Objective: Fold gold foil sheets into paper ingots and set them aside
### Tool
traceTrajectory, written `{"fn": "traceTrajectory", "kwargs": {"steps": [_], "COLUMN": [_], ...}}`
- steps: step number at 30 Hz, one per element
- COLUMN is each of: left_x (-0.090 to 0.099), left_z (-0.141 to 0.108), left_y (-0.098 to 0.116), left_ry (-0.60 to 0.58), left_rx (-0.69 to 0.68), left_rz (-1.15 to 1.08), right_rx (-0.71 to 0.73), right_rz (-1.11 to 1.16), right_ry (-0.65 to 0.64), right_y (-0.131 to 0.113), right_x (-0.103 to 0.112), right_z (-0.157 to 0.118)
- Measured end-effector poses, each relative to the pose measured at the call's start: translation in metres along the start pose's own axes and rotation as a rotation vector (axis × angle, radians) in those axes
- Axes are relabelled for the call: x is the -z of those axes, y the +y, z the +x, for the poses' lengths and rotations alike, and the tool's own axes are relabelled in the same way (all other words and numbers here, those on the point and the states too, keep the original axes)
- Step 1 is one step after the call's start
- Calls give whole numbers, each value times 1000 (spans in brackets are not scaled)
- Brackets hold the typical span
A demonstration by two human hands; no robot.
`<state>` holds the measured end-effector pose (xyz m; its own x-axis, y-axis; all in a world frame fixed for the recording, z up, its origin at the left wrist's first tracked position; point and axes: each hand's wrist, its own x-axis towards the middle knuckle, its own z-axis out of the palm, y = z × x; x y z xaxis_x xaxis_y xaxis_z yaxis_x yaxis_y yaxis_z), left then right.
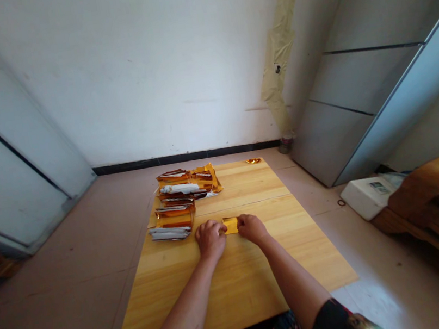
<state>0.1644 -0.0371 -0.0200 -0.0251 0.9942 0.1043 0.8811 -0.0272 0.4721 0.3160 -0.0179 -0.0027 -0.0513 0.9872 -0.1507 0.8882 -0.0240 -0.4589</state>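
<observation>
A small gold foil sheet lies on the wooden table, between my two hands. My left hand has its curled fingers closed on the sheet's left edge. At the right edge, my right hand grips the same sheet with bent fingers. The fingertips are partly hidden by the hands. To the left of my left hand, stacks of white and gold folded pieces stand in rows near the table's left edge.
More gold and white pieces lie at the table's back left. A crumpled gold scrap sits at the back edge. Right of the table are a white box and a wooden seat. A wall stands behind.
</observation>
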Motion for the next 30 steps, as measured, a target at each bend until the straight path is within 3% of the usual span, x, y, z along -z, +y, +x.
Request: {"fn": "traceTrajectory", "kwargs": {"steps": [6,10,16,19,30], "left_x": [-2,-3,-5,-6,-6], "left_z": [-2,-4,-8,-8,-10], "left_y": [7,7,5,5,4], "left_ry": [49,75,109,117,151], "left_rx": [34,19,-13,-18,-65], "left_rz": [64,62,41,49,38], "right_rx": [-145,-165,-75,-102,20], "right_rz": [-55,-14,284,391,517], "right_ry": [38,85,338,442,471], "right_y": [-16,-12,20,30,32], "right_x": [-3,-7,-15,-15,-16], "right_z": [-4,-2,-2,-3,-3]}}
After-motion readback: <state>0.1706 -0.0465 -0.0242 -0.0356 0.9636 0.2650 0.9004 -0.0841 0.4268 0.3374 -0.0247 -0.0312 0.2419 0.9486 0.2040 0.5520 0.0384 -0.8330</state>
